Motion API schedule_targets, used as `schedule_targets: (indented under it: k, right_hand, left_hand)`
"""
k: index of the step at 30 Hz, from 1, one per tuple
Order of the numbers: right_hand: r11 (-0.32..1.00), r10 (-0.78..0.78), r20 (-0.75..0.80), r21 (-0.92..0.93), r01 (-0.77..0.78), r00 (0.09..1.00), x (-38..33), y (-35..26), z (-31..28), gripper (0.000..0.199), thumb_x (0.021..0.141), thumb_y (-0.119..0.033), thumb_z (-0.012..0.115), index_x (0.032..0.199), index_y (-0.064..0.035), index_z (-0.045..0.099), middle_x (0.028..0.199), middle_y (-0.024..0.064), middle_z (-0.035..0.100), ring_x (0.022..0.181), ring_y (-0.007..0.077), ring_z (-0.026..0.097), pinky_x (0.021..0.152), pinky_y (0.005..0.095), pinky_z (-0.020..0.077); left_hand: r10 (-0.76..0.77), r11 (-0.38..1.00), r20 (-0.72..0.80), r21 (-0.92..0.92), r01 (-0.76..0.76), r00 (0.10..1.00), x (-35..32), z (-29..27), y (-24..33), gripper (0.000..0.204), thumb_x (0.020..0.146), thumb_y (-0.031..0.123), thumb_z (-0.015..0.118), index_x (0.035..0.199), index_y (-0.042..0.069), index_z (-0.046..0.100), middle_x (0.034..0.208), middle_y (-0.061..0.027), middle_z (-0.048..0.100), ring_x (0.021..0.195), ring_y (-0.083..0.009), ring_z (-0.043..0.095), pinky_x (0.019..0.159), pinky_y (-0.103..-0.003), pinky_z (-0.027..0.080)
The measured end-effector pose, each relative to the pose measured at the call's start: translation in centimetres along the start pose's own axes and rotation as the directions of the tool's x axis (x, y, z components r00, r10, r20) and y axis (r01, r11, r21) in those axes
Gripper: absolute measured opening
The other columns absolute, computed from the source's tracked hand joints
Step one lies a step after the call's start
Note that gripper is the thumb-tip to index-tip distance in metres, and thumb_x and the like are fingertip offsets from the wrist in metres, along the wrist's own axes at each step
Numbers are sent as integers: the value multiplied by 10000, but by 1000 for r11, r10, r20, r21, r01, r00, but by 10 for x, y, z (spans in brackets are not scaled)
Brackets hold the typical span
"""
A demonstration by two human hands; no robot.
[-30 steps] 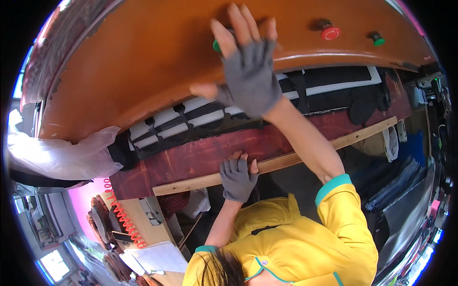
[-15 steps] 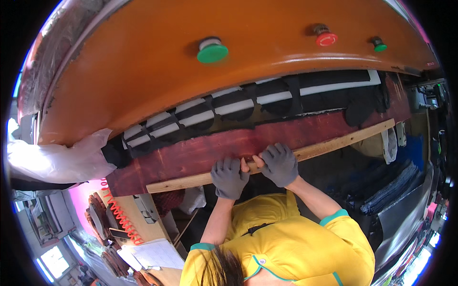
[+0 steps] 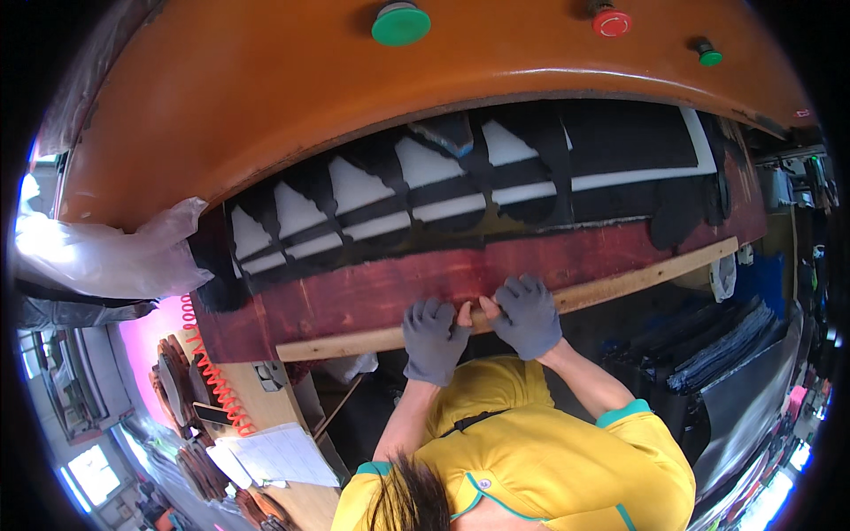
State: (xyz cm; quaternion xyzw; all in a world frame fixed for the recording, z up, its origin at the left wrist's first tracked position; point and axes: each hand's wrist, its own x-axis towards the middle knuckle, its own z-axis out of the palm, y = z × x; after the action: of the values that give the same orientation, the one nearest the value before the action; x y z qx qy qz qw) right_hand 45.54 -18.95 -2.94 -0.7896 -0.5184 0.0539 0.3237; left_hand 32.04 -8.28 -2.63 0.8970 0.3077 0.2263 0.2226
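Note:
My left hand and my right hand, both in grey gloves, lie side by side on a pale wooden strip. The strip runs along the near edge of a dark red board. My fingers curl over the strip and my thumbs meet between the hands. On the board lies a black sheet with white wedge-shaped pieces showing through its cuts. Above hangs an orange machine head with a large green button, a red button and a small green button.
A clear plastic bag hangs at the left of the machine. An orange coiled cable and papers lie on a bench at the lower left. Stacks of dark sheets stand at the right.
My right hand came down from the large green button to the wooden strip beside my left hand. The gap under the orange head now looks wider, showing more black sheet.

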Motion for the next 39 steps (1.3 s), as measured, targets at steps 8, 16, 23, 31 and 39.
schedule_targets:
  k: [8, 16, 23, 31, 39]
  right_hand:
    - [998, -22, -276, 53, 38, 961, 96, 9, -29, 686, 694, -286, 831, 1256, -46, 519, 1249, 203, 513, 1126, 401, 518, 931, 463, 450]
    - [987, -126, 88, 110, 116, 988, 144, -1, -21, 936, 536, -254, 836, 1373, -81, 455, 1453, 219, 348, 1323, 434, 358, 1077, 478, 373]
    - [294, 91, 171, 937, -190, 981, 120, 29, -53, 1079, 516, -350, 821, 1466, -51, 406, 1439, 160, 435, 1323, 311, 441, 1115, 366, 358]
    - [968, -68, -4, 243, 67, 998, 107, 59, -97, 1004, 558, -232, 824, 1455, -73, 401, 1437, 206, 427, 1314, 366, 459, 1069, 416, 424]
    - [998, -17, -442, -60, -11, 897, 50, 43, -50, 775, 695, -178, 863, 1351, -91, 460, 1431, 270, 437, 1237, 416, 538, 947, 424, 508]
  left_hand:
    - [26, 987, -250, 159, 15, 968, 75, 6, 14, 689, 700, 296, 831, 1226, -14, 511, 1123, -184, 559, 1069, -396, 530, 997, -493, 383]
    - [66, 991, -238, 132, -35, 969, 56, 10, 9, 988, 703, 668, 714, 1358, -22, 447, 1333, -175, 545, 1214, -341, 532, 1047, -507, 347]
    - [36, 988, -167, 157, -9, 985, 36, 3, 12, 817, 776, 503, 757, 1357, 4, 471, 1342, -157, 546, 1243, -333, 513, 1065, -497, 331]
    - [56, 991, -227, 128, -27, 972, 32, 6, 14, 724, 748, 430, 800, 1273, 18, 520, 1318, -146, 559, 1208, -332, 527, 1059, -494, 340]
    - [121, 988, -255, 127, -91, 959, 49, 8, 14, 634, 757, 383, 789, 1226, 36, 542, 1232, -122, 592, 1152, -316, 557, 1013, -486, 377]
